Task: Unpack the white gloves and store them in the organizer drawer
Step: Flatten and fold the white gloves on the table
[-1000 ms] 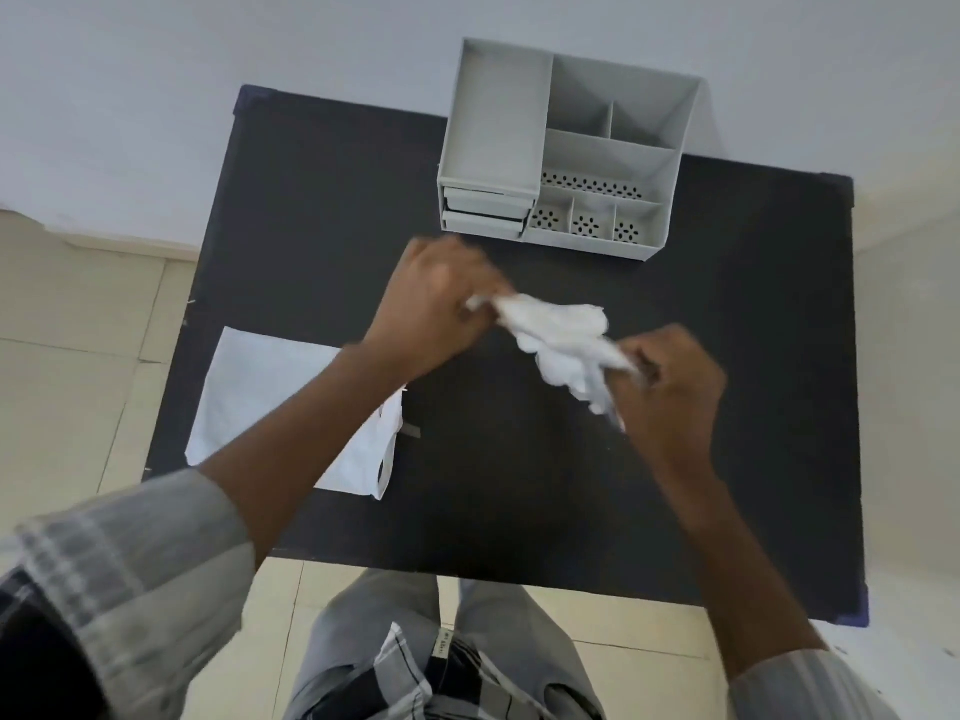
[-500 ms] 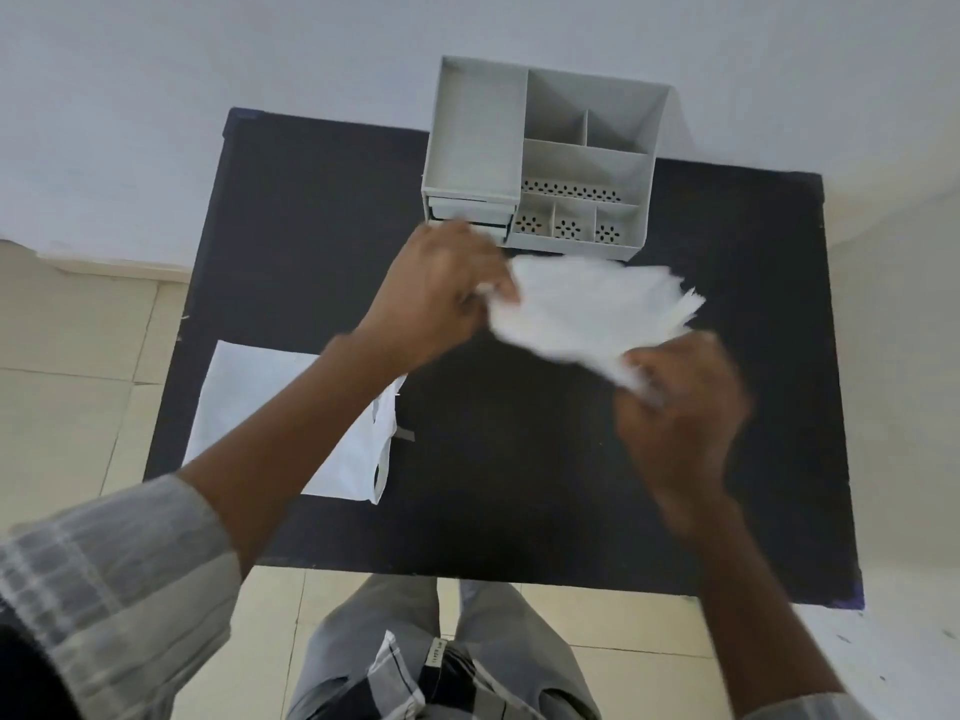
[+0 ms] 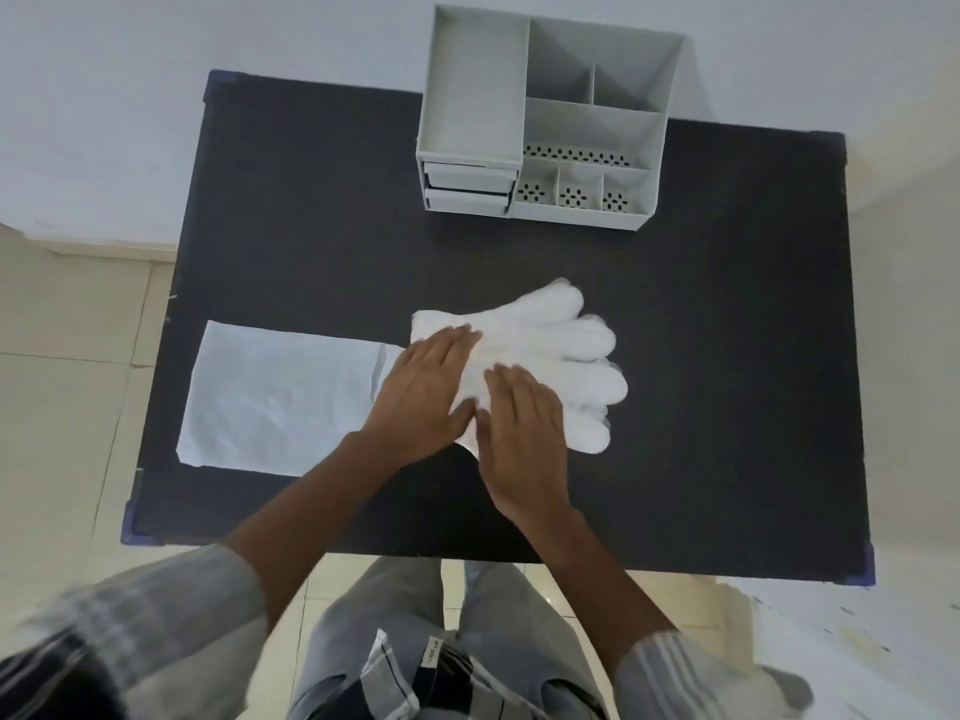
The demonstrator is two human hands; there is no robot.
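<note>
White gloves [image 3: 540, 356] lie flat at mid-table, stacked one on the other, cuffs to the left, fingertips fanned right.

Far left on the black table [image 3: 291, 210]: empty clear packaging [image 3: 280, 402], flat, its open end just beside the left hand.

Left hand [image 3: 423, 394]: palm down on the cuff end, fingers straight and held together, pressing, not gripping.

Right hand [image 3: 522, 433]: palm down beside it on the near edge of the gloves, fingers likewise together and flat. Thumbs nearly meet between the hands.

Back, right of centre: grey organizer [image 3: 545, 116], open compartments on top, two small drawers [image 3: 467, 187] stacked at its front left. Both look closed, though the lower one may stand out slightly.

Judgement: unpacking done; gloves being flattened, probably ahead of folding. Storing not begun.

Risks:
- Drawers look small against the spread gloves; a loose fold could snag the opening or stop the drawer closing.
- The upper glove may slide off the lower once the pressing hands lift.
- Pulling a drawer one-handed could drag the light organizer forward.
</note>
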